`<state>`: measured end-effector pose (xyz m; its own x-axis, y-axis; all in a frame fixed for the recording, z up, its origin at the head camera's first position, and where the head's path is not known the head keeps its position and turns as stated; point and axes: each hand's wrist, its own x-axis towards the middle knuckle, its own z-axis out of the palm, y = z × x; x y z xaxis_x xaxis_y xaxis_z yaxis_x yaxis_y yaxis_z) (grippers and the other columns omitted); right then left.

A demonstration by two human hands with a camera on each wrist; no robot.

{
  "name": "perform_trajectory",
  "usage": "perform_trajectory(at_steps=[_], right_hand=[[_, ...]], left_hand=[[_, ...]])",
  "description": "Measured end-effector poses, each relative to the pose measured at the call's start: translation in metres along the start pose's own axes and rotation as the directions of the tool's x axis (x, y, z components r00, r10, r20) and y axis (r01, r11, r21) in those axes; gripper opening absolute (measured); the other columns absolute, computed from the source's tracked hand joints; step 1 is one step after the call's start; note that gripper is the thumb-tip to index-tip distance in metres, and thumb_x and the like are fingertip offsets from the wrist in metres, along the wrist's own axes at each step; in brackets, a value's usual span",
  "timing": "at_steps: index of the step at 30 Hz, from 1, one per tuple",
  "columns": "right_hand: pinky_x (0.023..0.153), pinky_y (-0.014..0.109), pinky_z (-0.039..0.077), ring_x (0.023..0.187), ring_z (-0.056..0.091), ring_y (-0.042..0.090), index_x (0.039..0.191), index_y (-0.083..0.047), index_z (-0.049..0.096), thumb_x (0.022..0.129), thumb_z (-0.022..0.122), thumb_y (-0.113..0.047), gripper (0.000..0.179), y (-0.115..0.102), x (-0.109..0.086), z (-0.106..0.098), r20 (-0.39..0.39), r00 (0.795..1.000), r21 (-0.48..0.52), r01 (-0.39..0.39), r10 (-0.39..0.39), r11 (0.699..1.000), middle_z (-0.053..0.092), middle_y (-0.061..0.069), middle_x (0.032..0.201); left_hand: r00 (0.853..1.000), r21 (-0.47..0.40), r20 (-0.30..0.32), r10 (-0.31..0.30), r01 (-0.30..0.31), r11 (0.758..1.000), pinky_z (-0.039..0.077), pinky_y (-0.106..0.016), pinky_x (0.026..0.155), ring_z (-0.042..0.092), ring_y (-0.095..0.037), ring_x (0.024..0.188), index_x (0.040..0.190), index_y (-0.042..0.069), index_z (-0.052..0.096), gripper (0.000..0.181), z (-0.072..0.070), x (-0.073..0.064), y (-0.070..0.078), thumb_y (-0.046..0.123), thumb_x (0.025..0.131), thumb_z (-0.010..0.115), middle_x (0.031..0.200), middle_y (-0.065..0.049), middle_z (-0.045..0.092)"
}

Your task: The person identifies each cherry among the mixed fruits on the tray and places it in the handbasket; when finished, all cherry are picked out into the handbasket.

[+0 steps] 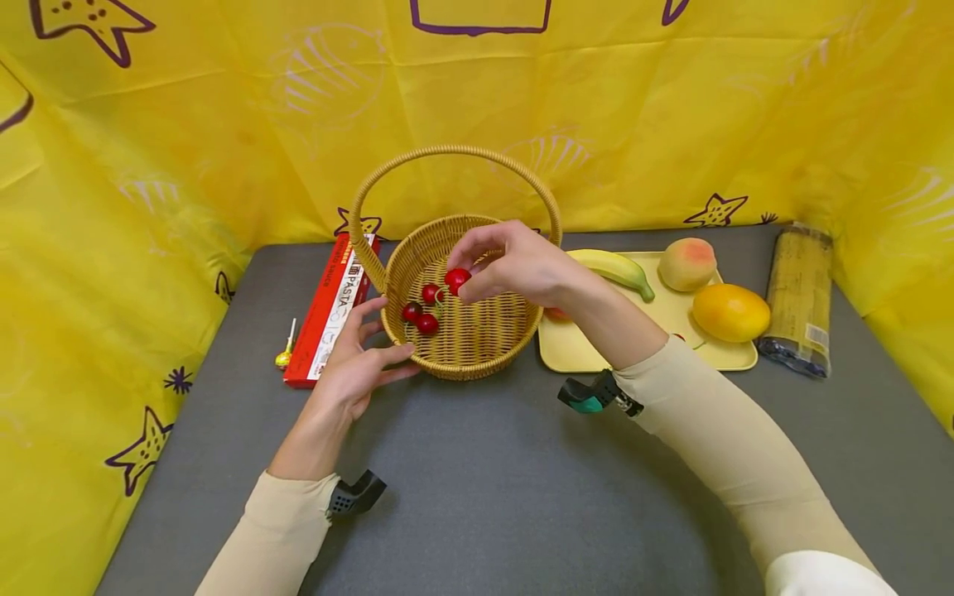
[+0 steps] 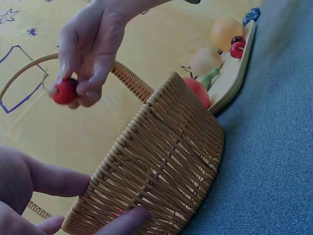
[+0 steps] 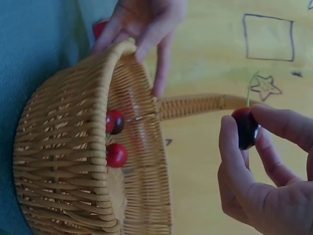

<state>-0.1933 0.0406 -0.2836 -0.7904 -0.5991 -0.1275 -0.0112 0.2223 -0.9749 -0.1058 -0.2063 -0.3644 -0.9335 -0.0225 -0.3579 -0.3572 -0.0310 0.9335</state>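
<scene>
Nearest lies a bare stretch of the grey counter. Beyond it the left hand rests against the side of the wicker basket, fingers spread and mostly straight along rim and wall — it seems to be steadying the basket rather than gripping it. Just left of that hand lie a red pasta box and a lollipop.

Three cherries sit on the basket floor, towards its left side. Above the basket's mouth the right hand pinches a held cherry between thumb and fingertips, stem showing; it looks red on one side and dark on the other, and whether it is a single fruit or two pressed together I cannot tell.

The step in hand appears to be putting cherries into the basket. The next move would call for a short lowering inside the rim, then a gentle release beside the other three, keeping the stem from snagging and the wrist clear of the upright handle.

To the right is a cream tray, with more cherries, a partly hidden red fruit, a mango, a banana and a peach; past it, a yellow pack. Farthest hangs yellow patterned cloth.
</scene>
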Motion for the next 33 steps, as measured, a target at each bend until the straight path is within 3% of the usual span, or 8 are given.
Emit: perform_trajectory(at_steps=[6, 17, 25, 33], right_hand=[[0.091, 0.045, 0.063, 0.090, 0.067, 0.026, 0.108, -0.004, 0.072, 0.083, 0.079, 0.005, 0.028, 0.003, 0.020, 0.003, 0.027, 0.998, 0.027, -0.057, 0.056, 0.998, 0.059, 0.013, 0.105], [0.090, 0.042, 0.065, 0.091, 0.065, 0.026, 0.111, -0.001, 0.069, 0.086, 0.077, 0.008, 0.028, 0.003, 0.047, 0.006, 0.018, 0.991, 0.039, -0.136, 0.136, 0.990, 0.055, 0.013, 0.106], [0.098, 0.046, 0.061, 0.096, 0.067, 0.029, 0.114, -0.001, 0.068, 0.087, 0.078, 0.005, 0.029, 0.002, 0.061, 0.007, 0.021, 0.985, 0.011, -0.172, 0.172, 0.985, 0.060, 0.015, 0.110], [0.097, 0.044, 0.062, 0.101, 0.068, 0.030, 0.112, -0.001, 0.068, 0.089, 0.074, 0.007, 0.025, 0.004, 0.076, 0.004, 0.013, 0.979, 0.060, -0.204, 0.203, 0.977, 0.065, 0.014, 0.106]], left_hand=[[1.000, -0.007, -0.002, 0.008, -0.008, 1.000, 0.063, -0.047, 0.090, 0.057, -0.047, 0.129, 0.163, 0.023, 0.021, 0.086, 0.000, 0.001, -0.001, -0.008, 0.096, 0.065, 0.159, -0.019, 0.026], [1.000, -0.022, -0.005, 0.011, -0.011, 1.000, 0.064, -0.048, 0.088, 0.056, -0.049, 0.129, 0.163, 0.023, 0.022, 0.087, 0.000, 0.001, -0.002, -0.010, 0.095, 0.064, 0.158, -0.020, 0.027], [1.000, -0.017, -0.004, 0.020, -0.020, 1.000, 0.064, -0.047, 0.088, 0.059, -0.047, 0.125, 0.163, 0.022, 0.022, 0.086, 0.000, 0.002, -0.002, -0.010, 0.095, 0.065, 0.157, -0.021, 0.027], [1.000, -0.016, -0.006, 0.023, -0.023, 1.000, 0.065, -0.046, 0.086, 0.060, -0.046, 0.123, 0.163, 0.022, 0.023, 0.086, 0.001, 0.001, -0.002, -0.010, 0.094, 0.066, 0.156, -0.020, 0.028]])
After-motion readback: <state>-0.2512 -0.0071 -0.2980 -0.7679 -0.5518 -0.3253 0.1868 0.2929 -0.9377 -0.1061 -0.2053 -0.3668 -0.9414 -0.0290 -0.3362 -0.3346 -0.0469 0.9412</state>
